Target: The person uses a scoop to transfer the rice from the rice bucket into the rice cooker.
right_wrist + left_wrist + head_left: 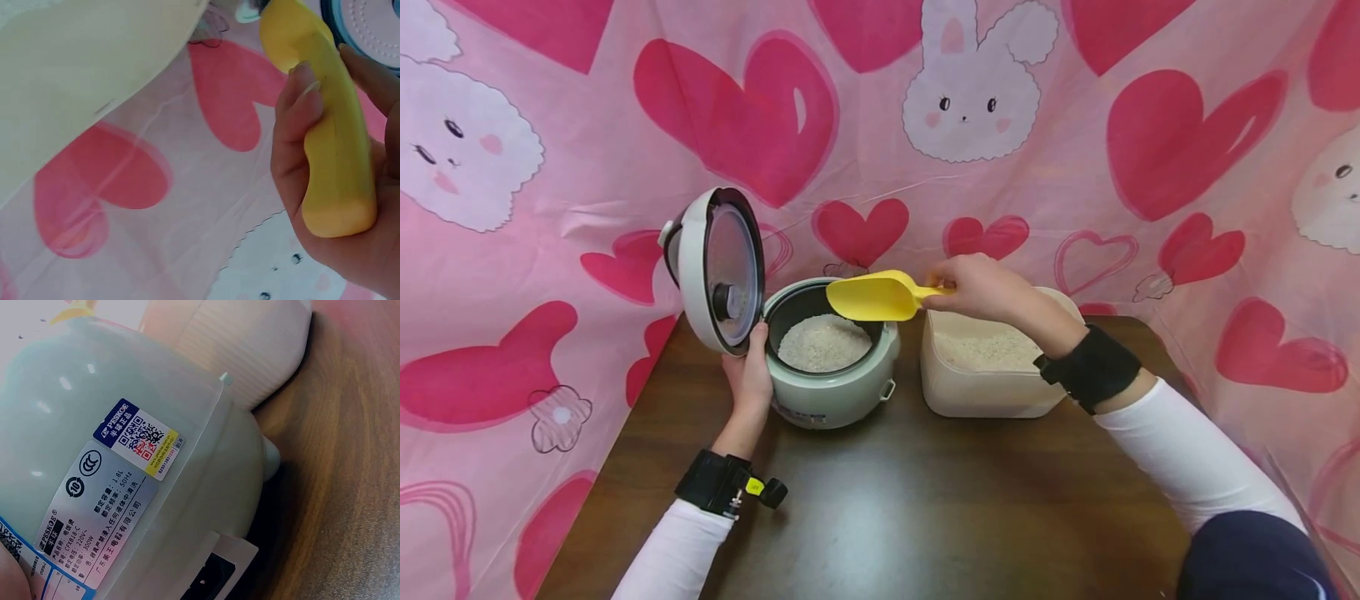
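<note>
My right hand (981, 287) grips a yellow scoop (872, 297) by its handle, above the right rim of a pale green rice cooker (831, 398). No rice shows on the scoop's visible side. In the right wrist view, curled fingers (300, 103) wrap the handle. White rice (823, 343) is heaped in the cooker's dark inner pot. The cooker lid (730, 271) stands upright at the left. My left hand (750, 375) holds its lower edge, thumb beside the cooker's rim, other fingers mostly hidden behind. The left wrist view shows the cooker's labelled side (100, 500).
A cream container (992, 398) with rice (985, 346) in it stands right of the cooker, below my right forearm. Both stand on a dark wooden table (887, 517). A pink cloth (865, 179) with hearts and rabbits hangs close behind and along both sides.
</note>
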The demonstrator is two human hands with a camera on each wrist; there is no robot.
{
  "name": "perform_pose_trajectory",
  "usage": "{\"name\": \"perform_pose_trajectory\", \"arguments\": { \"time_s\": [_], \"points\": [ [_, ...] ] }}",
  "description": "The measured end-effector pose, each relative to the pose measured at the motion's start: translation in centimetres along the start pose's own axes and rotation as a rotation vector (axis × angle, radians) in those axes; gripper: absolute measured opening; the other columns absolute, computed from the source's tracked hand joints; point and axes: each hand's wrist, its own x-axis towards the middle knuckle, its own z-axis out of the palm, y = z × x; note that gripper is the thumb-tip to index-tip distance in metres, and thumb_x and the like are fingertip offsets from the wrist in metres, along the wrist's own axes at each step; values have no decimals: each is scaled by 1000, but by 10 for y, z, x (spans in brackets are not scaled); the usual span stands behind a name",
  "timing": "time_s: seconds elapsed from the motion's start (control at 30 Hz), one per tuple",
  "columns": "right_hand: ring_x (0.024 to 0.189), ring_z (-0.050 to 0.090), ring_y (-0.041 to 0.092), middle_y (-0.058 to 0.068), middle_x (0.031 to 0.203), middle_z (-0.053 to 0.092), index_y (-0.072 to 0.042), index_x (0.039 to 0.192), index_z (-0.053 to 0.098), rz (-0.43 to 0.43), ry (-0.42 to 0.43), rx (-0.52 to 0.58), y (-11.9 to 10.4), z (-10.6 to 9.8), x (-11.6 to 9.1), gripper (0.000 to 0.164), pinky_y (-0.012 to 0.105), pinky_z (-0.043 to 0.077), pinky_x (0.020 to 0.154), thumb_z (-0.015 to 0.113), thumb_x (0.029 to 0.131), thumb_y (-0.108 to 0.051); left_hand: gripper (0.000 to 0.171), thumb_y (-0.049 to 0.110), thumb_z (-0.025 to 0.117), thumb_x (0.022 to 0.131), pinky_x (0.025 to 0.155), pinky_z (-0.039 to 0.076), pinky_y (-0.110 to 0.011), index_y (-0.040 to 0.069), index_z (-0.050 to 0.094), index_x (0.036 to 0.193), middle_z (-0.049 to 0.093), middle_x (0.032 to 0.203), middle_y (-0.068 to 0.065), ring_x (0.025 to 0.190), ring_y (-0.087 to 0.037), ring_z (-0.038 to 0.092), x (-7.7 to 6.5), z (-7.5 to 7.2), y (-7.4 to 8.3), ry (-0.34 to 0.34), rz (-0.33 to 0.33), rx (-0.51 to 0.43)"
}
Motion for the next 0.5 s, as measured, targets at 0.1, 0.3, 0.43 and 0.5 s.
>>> {"name": "perform_pose_trajectory", "arguments": {
  "time_s": [0.1,0.3,0.43,0.5],
  "points": [
    [75,60,22,4,90,72,-8,112,76,-4,-14,38,10,-1,-8,27,34,57,71,77,94,-29,48,22,65,99,115,38,-30,3,56,143,62,141,-13,126,-16,56,0,1,1,7,7,-2],
    [64,60,24,6,86,69,-7,116,75,-3,-86,215,36,-8,-26,27,35,56,57,74,98,-27,48,23,64,99,115,38,-30,3,56,143,62,141,-13,126,-17,56,0,2,1,10,12,10],
    [60,60,26,6,86,67,-7,116,75,3,-108,304,51,-10,-39,26,35,54,51,73,98,-25,49,23,64,99,116,37,-30,3,56,143,61,142,-13,128,-17,55,1,1,0,10,13,9],
    [60,60,26,7,85,66,-8,118,74,35,-126,344,59,-11,-46,27,35,54,51,72,99,-27,50,22,64,99,117,36,-30,3,55,144,60,144,-13,129,-18,54,1,1,0,7,15,9]
  ]
}}
